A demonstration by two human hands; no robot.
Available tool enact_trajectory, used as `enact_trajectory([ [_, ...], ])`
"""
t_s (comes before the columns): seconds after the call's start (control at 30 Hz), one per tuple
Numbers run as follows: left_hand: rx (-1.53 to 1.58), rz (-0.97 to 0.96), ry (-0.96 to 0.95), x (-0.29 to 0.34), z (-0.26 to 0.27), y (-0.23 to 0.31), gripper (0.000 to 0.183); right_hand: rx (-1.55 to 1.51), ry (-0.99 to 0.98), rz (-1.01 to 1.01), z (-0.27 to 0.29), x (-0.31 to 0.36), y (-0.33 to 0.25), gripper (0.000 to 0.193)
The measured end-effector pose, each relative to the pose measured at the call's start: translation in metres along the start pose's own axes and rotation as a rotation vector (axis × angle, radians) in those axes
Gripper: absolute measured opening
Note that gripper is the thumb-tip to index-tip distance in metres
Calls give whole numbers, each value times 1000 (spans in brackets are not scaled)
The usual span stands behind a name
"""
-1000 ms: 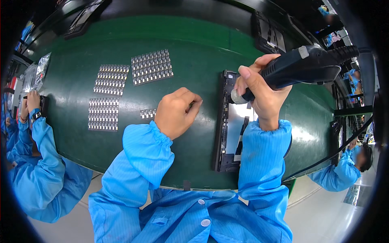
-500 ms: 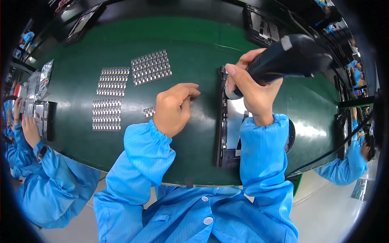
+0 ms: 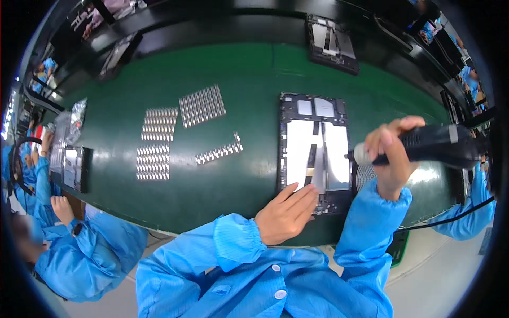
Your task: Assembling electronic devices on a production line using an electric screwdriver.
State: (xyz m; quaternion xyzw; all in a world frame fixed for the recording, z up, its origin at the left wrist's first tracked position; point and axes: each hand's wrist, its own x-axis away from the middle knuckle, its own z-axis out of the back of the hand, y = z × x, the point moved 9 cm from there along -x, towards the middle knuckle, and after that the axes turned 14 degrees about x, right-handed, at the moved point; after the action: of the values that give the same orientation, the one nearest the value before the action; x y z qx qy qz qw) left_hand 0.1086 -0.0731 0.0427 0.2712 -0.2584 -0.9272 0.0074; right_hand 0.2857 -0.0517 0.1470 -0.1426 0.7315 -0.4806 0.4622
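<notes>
The person stands at a green bench (image 3: 249, 69) with an opened tablet (image 3: 315, 151) lying back-up in front of them, its shiny plates and dark frame exposed. The left hand (image 3: 286, 214) lies flat and open, fingers (image 3: 305, 197) resting on the near edge of the tablet, pinning it down and grasping nothing. The right hand (image 3: 389, 156) is closed around a black driver (image 3: 429, 146), held just right of the tablet with its pale tip (image 3: 359, 153) pointing in at the right edge of the frame; I cannot tell whether the tip touches it. It looks to me like a fastening step, the tool being brought to a spot along that right side while the other hand steadies the piece. The next move would call for setting the tip squarely on its mark and keeping the tablet from sliding. Well off to the left of the left hand lie sheets of small silver parts (image 3: 159, 140), and a short strip (image 3: 218, 152) nearer in. A second tablet (image 3: 331, 42) sits at the far edge, and another worker's sleeve (image 3: 85, 249) shows at the left.
</notes>
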Motion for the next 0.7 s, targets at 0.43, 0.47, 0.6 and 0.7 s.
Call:
enact_trajectory([
  [0.43,-390,230,68,-65,118,-194,23,-47,-74,-301,15,50,36,36],
  [0.47,-444,274,68,-68,125,-219,20,-65,-118,-373,11,51,42,36],
  [0.6,-699,570,-10,-92,139,-294,15,-115,-135,-402,12,52,51,36],
  [0.7,-596,407,-170,-142,100,-275,27,-111,-122,-431,18,53,60,32],
])
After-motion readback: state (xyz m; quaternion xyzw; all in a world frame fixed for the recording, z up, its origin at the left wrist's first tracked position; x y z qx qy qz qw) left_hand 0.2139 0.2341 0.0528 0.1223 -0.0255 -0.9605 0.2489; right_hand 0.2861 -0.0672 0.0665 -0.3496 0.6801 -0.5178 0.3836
